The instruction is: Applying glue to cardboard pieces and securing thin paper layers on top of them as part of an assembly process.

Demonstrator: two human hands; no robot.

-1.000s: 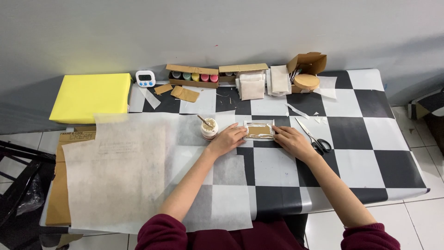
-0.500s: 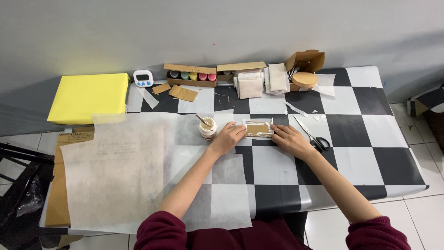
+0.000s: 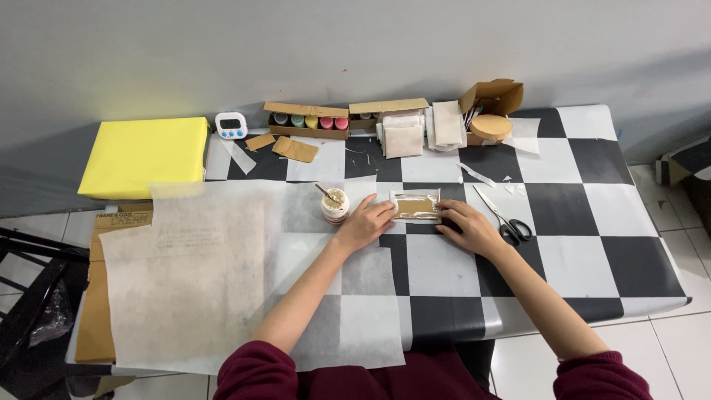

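Observation:
A small brown cardboard piece wrapped in white paper (image 3: 415, 207) lies on the black-and-white checkered table (image 3: 585, 244). My left hand (image 3: 366, 222) presses on its left edge with fingers spread flat. My right hand (image 3: 466, 226) rests on its lower right edge, fingertips on the paper. Neither hand grips anything. A small open jar with a stick in it (image 3: 334, 204) stands just left of my left hand.
Black scissors (image 3: 507, 222) lie right of my right hand. Large translucent paper sheets (image 3: 192, 281) cover the table's left over brown cardboard (image 3: 92, 326). At the back are a yellow block (image 3: 144, 155), a white timer (image 3: 230, 125), paint-pot trays (image 3: 307, 120), folded white papers (image 3: 404, 137) and an open carton (image 3: 492, 100).
Both hands stay on the wrapped piece with only slight finger shifts. The view has barely moved.

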